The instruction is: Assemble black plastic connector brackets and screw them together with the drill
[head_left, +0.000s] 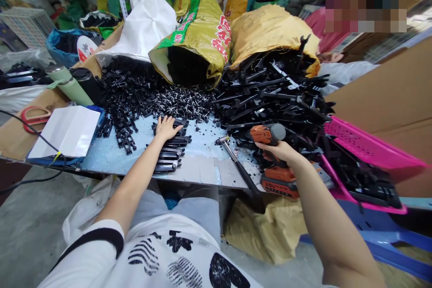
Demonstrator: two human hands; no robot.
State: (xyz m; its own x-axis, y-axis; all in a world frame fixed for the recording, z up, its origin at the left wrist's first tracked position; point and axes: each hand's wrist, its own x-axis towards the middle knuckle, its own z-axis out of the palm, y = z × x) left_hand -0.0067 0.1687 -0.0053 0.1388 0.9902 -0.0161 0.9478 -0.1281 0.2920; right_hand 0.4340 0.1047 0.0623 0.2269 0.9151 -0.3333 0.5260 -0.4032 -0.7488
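My left hand lies spread, palm down, over the far end of a row of black plastic parts near the table's front edge. My right hand is wrapped round the grip of an orange and black cordless drill, whose battery base rests on the table. Left of the drill lies a hammer with a dark handle. Beyond my left hand is a heap of small screws. Long black parts are piled behind the drill.
Sacks stand along the back. At right is a pink basket of black parts. On the left are white paper, red-handled scissors, a green bottle and a cable. A person sits across at far right.
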